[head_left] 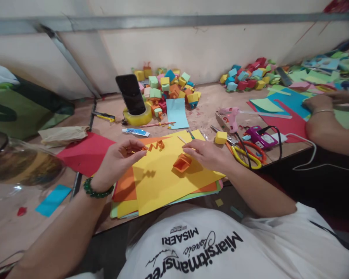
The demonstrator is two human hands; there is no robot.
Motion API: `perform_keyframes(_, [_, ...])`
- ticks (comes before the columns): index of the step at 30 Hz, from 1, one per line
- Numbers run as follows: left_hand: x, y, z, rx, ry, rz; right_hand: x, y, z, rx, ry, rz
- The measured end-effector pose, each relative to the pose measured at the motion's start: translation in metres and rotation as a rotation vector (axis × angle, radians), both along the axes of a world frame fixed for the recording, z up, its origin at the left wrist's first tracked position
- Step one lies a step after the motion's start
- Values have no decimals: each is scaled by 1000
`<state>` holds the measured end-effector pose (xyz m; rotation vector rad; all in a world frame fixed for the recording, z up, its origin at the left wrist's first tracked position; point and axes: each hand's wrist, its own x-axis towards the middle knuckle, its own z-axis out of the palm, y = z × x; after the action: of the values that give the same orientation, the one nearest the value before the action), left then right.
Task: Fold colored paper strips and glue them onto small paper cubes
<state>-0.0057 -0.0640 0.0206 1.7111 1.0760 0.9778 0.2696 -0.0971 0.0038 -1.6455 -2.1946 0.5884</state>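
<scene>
Left hand [120,157] pinches zigzag orange strip [154,146] above yellow sheet [163,178]; right hand [205,154] flat, fingers loosely spread, beside orange paper box [182,162]; cluttered wooden table [203,112]

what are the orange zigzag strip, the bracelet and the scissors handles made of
Zigzag strip: matte coloured paper, going by its crisp accordion folds. Bracelet: glossy dark green beads, perhaps glass, stone or plastic; the look leaves it open. Scissors handles: smooth plastic, yellow and orange loops with a slight sheen.

Co-worker's hand [320,102] cut off at right edge; phone [130,94] base hidden inside tape roll [138,116].
</scene>
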Motion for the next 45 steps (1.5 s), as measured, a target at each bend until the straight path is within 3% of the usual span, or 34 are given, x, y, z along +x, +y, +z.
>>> perform_keyframes(8, [11, -15, 3, 52, 167, -29, -10, -21, 10, 49, -49, -62])
perform_keyframes(16, [11, -16, 8, 108, 170, 19, -23, -31, 10, 362, -176, 68])
perform_keyframes(22, [7, -14, 7, 119, 141, 35, -39, -31, 0, 248, -266, -2])
perform_keyframes(25, [7, -16, 10, 116, 138, 36, -31, -20, 6, 152, -164, -15])
perform_keyframes(31, [8, -19, 9, 143, 172, 14, -17, 11, 15, -102, -46, 96])
perform_keyframes(36, [11, -18, 7, 160, 223, -21, 7, 13, 2, 81, -28, 85])
perform_keyframes(45, [21, -14, 12, 320, 357, -167, 48, -33, -13, 209, -492, 341])
